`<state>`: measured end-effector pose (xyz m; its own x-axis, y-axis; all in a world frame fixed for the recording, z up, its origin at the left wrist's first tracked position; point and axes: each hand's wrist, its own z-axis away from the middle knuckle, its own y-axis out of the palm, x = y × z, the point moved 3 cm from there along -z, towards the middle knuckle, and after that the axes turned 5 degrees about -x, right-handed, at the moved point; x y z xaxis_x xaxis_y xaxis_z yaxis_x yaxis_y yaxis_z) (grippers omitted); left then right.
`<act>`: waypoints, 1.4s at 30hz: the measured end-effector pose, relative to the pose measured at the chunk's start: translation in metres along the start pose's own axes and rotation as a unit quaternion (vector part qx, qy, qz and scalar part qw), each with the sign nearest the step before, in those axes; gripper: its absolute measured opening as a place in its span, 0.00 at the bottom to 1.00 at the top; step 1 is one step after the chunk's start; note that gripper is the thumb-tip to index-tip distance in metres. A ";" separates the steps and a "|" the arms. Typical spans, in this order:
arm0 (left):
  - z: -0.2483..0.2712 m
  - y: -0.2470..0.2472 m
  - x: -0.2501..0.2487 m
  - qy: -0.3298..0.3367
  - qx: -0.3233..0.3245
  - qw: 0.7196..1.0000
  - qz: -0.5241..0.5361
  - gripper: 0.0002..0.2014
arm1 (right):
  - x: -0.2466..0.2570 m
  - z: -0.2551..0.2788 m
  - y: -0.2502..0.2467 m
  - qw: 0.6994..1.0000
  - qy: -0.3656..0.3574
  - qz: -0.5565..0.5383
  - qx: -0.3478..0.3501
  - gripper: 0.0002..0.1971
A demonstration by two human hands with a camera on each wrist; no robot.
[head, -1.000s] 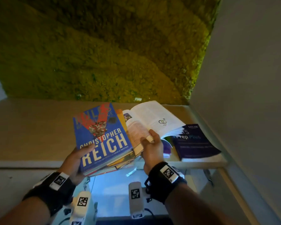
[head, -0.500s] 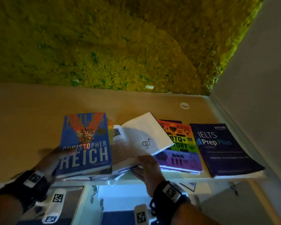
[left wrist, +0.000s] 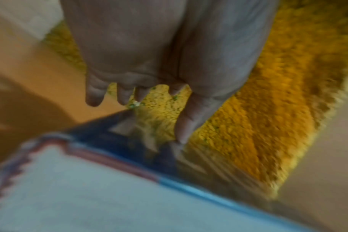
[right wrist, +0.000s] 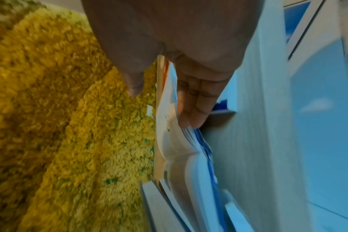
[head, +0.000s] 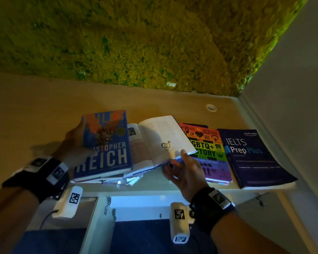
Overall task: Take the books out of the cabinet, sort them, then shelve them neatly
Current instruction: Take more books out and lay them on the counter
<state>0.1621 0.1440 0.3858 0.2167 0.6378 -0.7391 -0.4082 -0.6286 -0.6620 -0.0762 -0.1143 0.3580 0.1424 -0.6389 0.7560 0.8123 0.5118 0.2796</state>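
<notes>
- Nearest the camera, low in the head view, the right hand [head: 184, 174] reached up from the lower right with its fingers [right wrist: 191, 106] straight under the right-hand pages of the open book [head: 165, 142] and the thumb set on the page edge, so it lightly pinched that sheaf of pages.
- At left of centre the left hand [head: 75, 145] lay against the left edge of the blue Reich novel [head: 105, 145]; its fingers looked loosely spread in the left wrist view, and whether they were clamped on the cover could not be told through the blur.
- That novel topped a small stack at the front lip of the desk [head: 35, 110], with the open book splayed from the same stack just beside it.
- Further right lay the rainbow history book [head: 213, 154], partly under the open pages, and beside it the IELTS Prep Plus book [head: 250, 156], both flat.
- Beyond, a moss-like green wall [head: 136, 43] backed the desk.
- The step in hand appeared to be sorting: books out and laid flat.
- The next move likely called for closing the open book, then squaring the stack, minding the crumpled pages at its lower edge.
</notes>
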 end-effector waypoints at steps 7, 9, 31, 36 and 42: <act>0.016 0.043 -0.016 0.080 -0.004 0.971 -0.224 0.32 | 0.041 -0.028 -0.014 0.998 0.000 0.014 -0.065 0.16; 0.023 0.045 -0.012 0.063 -0.011 0.973 -0.223 0.42 | 0.057 -0.027 -0.007 0.994 -0.042 0.065 -0.076 0.07; 0.016 0.034 0.013 0.066 -0.047 0.949 -0.304 0.45 | -0.005 -0.046 0.091 0.940 0.071 0.299 0.150 0.17; 0.014 0.033 0.017 0.082 -0.013 0.956 -0.283 0.53 | 0.036 -0.053 0.079 0.962 0.021 0.244 0.125 0.04; 0.006 0.046 0.003 0.101 -0.028 0.961 -0.256 0.55 | 0.085 -0.052 0.070 0.949 -0.084 0.290 0.087 0.10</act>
<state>0.1385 0.1198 0.3544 0.5461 0.7743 -0.3197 -0.1545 -0.2819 -0.9469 0.0216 -0.1627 0.4113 0.4331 -0.1273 0.8923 0.5174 0.8458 -0.1304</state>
